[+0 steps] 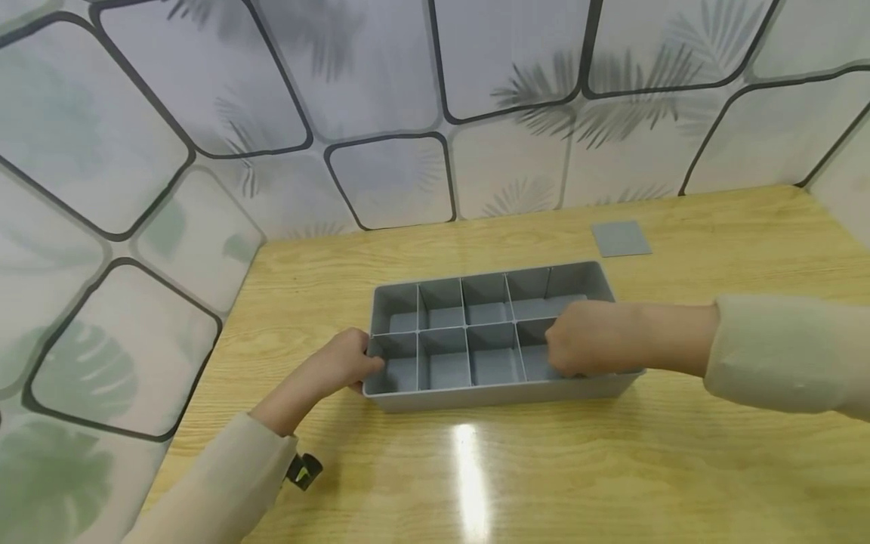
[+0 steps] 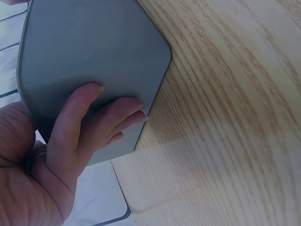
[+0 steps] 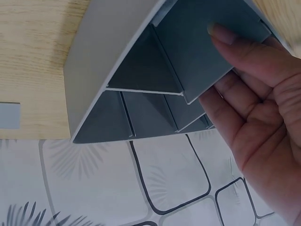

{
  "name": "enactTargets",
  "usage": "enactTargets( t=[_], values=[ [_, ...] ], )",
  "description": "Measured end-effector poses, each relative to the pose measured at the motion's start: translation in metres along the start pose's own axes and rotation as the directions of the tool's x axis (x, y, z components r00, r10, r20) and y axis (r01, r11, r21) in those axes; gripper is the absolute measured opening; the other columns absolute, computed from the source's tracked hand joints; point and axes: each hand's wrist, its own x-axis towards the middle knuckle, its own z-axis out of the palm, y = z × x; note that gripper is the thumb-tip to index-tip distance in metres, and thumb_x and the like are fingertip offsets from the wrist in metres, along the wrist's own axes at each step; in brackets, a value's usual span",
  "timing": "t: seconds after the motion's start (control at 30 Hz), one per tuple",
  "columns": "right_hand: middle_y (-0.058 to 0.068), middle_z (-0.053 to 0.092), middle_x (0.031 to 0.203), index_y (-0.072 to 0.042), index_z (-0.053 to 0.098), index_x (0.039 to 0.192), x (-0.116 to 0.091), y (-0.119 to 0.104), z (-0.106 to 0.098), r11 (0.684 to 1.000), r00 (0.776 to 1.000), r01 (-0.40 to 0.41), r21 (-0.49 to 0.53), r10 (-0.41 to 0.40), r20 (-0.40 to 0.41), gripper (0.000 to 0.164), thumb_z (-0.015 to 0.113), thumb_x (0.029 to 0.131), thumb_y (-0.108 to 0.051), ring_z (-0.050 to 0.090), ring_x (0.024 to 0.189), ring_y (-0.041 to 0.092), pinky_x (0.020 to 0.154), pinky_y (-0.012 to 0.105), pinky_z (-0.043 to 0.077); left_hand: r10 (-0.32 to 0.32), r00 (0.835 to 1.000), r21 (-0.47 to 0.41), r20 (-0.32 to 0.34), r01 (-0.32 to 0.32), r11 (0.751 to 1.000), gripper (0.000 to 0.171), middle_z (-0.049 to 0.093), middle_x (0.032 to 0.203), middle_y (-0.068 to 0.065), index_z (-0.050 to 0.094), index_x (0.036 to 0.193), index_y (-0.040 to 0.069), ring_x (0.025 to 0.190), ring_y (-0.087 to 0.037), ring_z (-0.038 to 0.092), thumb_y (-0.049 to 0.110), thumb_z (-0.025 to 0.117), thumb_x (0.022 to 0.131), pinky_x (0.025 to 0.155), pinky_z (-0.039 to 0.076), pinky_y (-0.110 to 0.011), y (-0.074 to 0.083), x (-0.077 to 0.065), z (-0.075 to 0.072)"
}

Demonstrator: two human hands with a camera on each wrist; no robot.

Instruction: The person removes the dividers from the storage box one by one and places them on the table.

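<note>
A grey box (image 1: 503,397), divided into two rows of compartments, stands on the wooden table. My left hand (image 1: 343,363) grips its left end, the thumb over the rim. In the left wrist view, the fingers of the left hand (image 2: 80,127) lie against the outside of the end wall (image 2: 108,52). My right hand (image 1: 591,336) reaches into the right part of the box and covers the near right compartments in the head view. The right wrist view shows the right hand (image 3: 258,89) pinching a grey divider (image 3: 202,52), thumb on one face and fingers behind it.
Behind the box, toward the right, a loose flat grey panel (image 1: 621,239) lies on the table (image 1: 421,483). Patterned walls (image 1: 394,181) border the table at the back and left. A small black item (image 1: 303,471) shows by the left sleeve.
</note>
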Motion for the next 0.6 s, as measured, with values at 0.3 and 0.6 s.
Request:
enactTargets(
  t=[0.3, 0.6],
  values=[
    [-0.006, 0.041, 0.056, -0.016, 0.047, 0.055, -0.005, 0.003, -0.008, 1.000, 0.999, -0.016, 0.016, 0.015, 0.042, 0.028, 0.066, 0.068, 0.000, 0.023, 0.052, 0.008, 0.039, 0.021, 0.026, -0.015, 1.000, -0.001, 0.003, 0.015, 1.000, 0.014, 0.060, 0.081, -0.019, 0.052, 0.082, -0.008, 0.060, -0.022, 0.062, 0.007, 0.052, 0.079, 0.056, 0.055, -0.032, 0.002, -0.001, 0.000],
    [-0.007, 0.031, 0.055, -0.017, 0.042, 0.054, -0.010, 0.007, -0.014, 0.999, 0.999, -0.007, -0.034, 0.008, 0.035, 0.032, 0.065, 0.069, 0.000, 0.017, 0.052, 0.008, 0.041, 0.023, 0.015, -0.014, 1.000, 0.008, -0.002, 0.014, 1.000, 0.016, 0.060, 0.081, -0.019, 0.052, 0.084, -0.008, 0.059, -0.022, 0.062, 0.007, 0.051, 0.079, 0.056, 0.055, -0.033, 0.003, -0.002, -0.001]
  ],
)
